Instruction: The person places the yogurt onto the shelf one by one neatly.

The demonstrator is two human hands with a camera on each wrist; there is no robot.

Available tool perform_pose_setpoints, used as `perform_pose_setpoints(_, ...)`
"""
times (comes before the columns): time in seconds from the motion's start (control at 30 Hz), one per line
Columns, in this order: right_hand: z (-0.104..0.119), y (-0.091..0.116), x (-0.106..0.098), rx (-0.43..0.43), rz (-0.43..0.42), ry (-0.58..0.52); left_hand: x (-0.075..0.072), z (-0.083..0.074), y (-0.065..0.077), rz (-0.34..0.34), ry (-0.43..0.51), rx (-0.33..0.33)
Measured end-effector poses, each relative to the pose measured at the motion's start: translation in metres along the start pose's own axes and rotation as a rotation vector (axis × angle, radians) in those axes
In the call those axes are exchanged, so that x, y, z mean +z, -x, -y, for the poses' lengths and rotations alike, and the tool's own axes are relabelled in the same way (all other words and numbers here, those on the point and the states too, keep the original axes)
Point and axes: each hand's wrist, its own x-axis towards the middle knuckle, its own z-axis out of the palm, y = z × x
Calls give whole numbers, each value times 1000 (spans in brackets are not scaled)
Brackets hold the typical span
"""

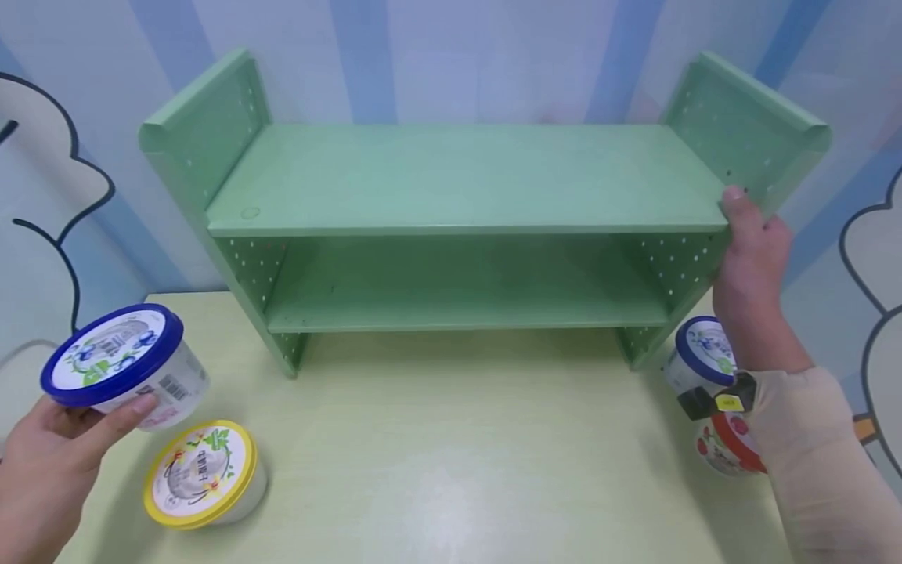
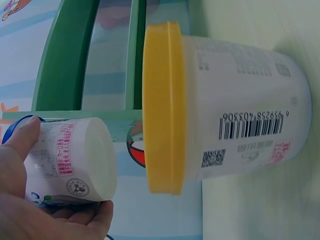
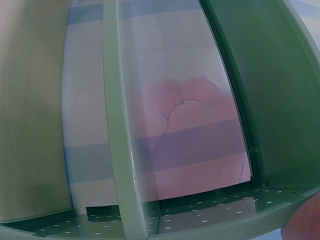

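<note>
My left hand (image 1: 66, 462) grips a white tub with a blue lid (image 1: 169, 392), held tilted above the table at the far left. In the left wrist view, the thumb and fingers wrap round this blue-lidded tub (image 2: 65, 160). Just beside it, a tub with a yellow lid (image 1: 200, 478) stands on the table; its barcode side faces the left wrist camera. My right hand (image 1: 754, 266) holds the right side panel of a green two-tier shelf (image 1: 465, 176), thumb near the upper board's front corner. Only a bit of that hand (image 3: 302, 222) shows in the right wrist view.
Right of the shelf stand another blue-lidded tub (image 1: 705, 352) and a red-lidded tub (image 1: 729, 446), both partly hidden by the right arm. The pale yellow table (image 1: 451, 439) runs beneath the shelf. A striped, cartoon-printed wall (image 1: 465, 63) rises close behind.
</note>
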Motion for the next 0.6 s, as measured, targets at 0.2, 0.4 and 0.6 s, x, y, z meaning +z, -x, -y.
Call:
perform_pose_setpoints(0.2, 0, 3, -1, -6, 16, -11, 5, -3, 5, 15, -13, 25)
perform_pose_setpoints(0.4, 0, 5, 1, -6, -8, -20, 7, -4, 12, 39, -7, 73)
perform_pose_setpoints(0.6, -2, 3, 4, -25, 0, 15, 8, -11, 18, 79, 53, 63)
